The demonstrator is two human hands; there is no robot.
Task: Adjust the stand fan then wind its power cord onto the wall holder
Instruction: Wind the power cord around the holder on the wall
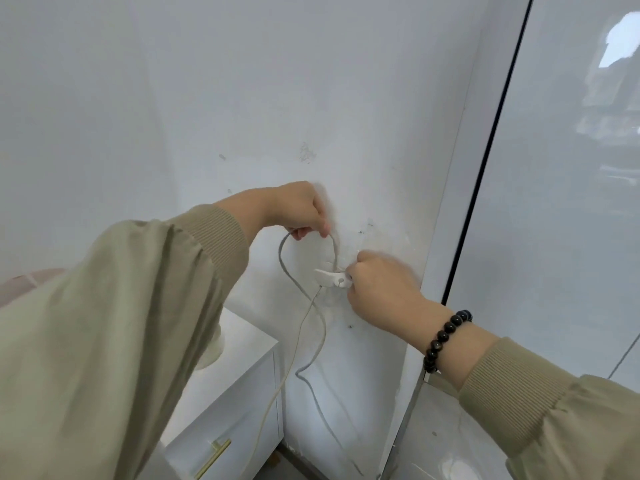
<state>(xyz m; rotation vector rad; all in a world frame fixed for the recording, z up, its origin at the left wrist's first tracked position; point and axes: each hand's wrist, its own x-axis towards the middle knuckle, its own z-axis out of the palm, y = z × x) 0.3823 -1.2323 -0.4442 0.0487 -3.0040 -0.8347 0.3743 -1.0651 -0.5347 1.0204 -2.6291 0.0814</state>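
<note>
one grey cord point(285, 268) loop pinched by left hand point(294, 209); right hand point(381, 289) grips white wall holder point(329, 276).

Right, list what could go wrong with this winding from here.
1. The left hand only pinches the cord loop, so it may slip free before catching the wall holder.
2. The right hand, bunched at the small holder's tip, could tug it off the wall.
</note>
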